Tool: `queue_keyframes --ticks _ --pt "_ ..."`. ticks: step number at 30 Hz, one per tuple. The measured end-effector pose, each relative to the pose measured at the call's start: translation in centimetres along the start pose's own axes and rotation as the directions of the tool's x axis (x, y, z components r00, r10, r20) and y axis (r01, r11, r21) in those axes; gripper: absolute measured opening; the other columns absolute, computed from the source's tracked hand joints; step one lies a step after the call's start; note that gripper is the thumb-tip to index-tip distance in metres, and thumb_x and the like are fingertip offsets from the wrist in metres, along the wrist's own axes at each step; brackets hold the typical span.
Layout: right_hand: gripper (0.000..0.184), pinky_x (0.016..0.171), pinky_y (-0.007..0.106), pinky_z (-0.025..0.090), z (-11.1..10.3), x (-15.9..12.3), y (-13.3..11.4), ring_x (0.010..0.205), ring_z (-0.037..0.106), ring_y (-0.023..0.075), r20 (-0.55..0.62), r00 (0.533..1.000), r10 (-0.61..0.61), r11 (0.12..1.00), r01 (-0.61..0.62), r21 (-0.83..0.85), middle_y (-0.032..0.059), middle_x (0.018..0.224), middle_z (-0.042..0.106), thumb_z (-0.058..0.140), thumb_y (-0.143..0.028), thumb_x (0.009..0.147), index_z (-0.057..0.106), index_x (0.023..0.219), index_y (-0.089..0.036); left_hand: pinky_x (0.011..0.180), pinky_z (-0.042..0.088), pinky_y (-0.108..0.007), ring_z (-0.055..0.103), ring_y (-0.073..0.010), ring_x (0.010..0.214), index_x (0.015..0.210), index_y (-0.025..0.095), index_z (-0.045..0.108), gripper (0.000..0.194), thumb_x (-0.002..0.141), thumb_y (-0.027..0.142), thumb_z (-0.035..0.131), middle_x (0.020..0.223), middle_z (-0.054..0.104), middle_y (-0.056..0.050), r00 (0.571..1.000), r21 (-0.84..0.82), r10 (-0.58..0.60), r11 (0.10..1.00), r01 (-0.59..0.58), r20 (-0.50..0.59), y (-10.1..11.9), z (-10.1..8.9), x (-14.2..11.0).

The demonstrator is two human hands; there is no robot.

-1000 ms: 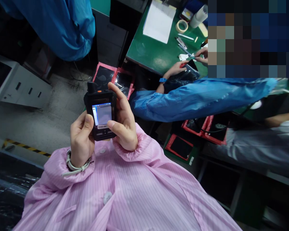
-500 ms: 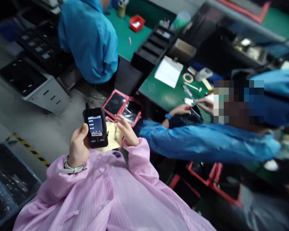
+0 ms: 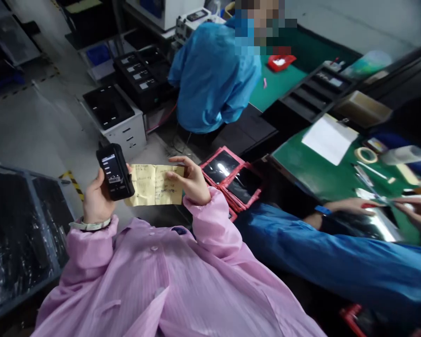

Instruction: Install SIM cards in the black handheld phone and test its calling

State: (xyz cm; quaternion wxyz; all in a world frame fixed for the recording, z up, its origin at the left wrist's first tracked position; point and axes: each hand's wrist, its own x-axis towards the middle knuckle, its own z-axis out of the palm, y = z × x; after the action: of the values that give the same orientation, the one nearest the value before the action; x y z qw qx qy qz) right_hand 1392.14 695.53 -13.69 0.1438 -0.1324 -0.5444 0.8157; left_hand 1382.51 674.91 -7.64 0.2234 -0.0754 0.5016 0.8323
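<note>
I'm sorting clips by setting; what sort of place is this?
Probably an electronics assembly workshop, judging by the green workbench, red-edged black panels and blue smock.

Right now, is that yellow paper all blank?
No, the yellow paper held by the right hand has dark writing on it.

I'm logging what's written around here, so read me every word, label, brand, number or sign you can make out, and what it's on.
Nothing reads clearly enough to quote.
Screen of the handheld device: lines of text, too small.
Label below the screen: too small.
Yellow paper in the right hand: handwriting, too small and blurred.
White labels on the black box: too blurred.
</note>
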Motion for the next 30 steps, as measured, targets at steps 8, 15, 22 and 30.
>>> queue_keyframes --ticks 8,15,22,30 --pt "0.051 0.069 0.024 0.057 16.7 8.4 0.2 0.076 0.066 0.0117 0.398 0.916 -0.051 0.995 0.080 -0.057 0.0007 0.087 0.071 0.084 -0.051 0.078 0.066 0.113 -0.020 0.072 0.065 -0.031 0.077 -0.0229 0.088 0.104 0.011 0.077 0.044 0.104 0.042 0.046 0.097 0.081 -0.013 0.966 -0.044 0.187 0.979 -0.198 -0.178 14.0 -10.5 1.2" --pt "0.042 0.072 0.026 0.060 27.8 16.7 0.2 0.079 0.069 0.0121 0.614 0.787 -0.054 0.989 0.126 -0.075 0.0001 0.092 0.073 0.080 -0.046 0.083 0.065 0.113 -0.021 0.074 0.065 -0.033 0.077 -0.0249 0.092 0.099 0.013 0.077 0.039 0.103 0.041 0.049 0.099 0.082 -0.014 0.858 -0.021 0.349 0.923 -0.384 -0.377 21.6 -15.3 3.2" --pt "0.039 0.069 0.025 0.060 39.5 30.4 2.2 0.076 0.068 0.0114 0.762 0.647 -0.034 0.992 0.117 -0.055 -0.0018 0.087 0.073 0.078 -0.045 0.086 0.065 0.114 -0.022 0.076 0.065 -0.035 0.076 -0.0252 0.094 0.094 0.015 0.076 0.041 0.103 0.042 0.046 0.098 0.081 -0.012 0.731 0.017 0.426 0.869 -0.494 -0.533 30.2 -19.8 12.7" --pt "0.036 0.072 0.025 0.059 53.9 46.9 3.6 0.081 0.069 0.0118 0.859 0.511 -0.027 0.996 0.090 -0.022 0.0003 0.091 0.073 0.077 -0.043 0.087 0.064 0.113 -0.022 0.072 0.065 -0.031 0.077 -0.0224 0.090 0.099 0.014 0.078 0.046 0.104 0.043 0.043 0.096 0.082 -0.012 0.667 -0.026 0.427 0.831 -0.555 -0.610 41.9 -24.9 25.1"
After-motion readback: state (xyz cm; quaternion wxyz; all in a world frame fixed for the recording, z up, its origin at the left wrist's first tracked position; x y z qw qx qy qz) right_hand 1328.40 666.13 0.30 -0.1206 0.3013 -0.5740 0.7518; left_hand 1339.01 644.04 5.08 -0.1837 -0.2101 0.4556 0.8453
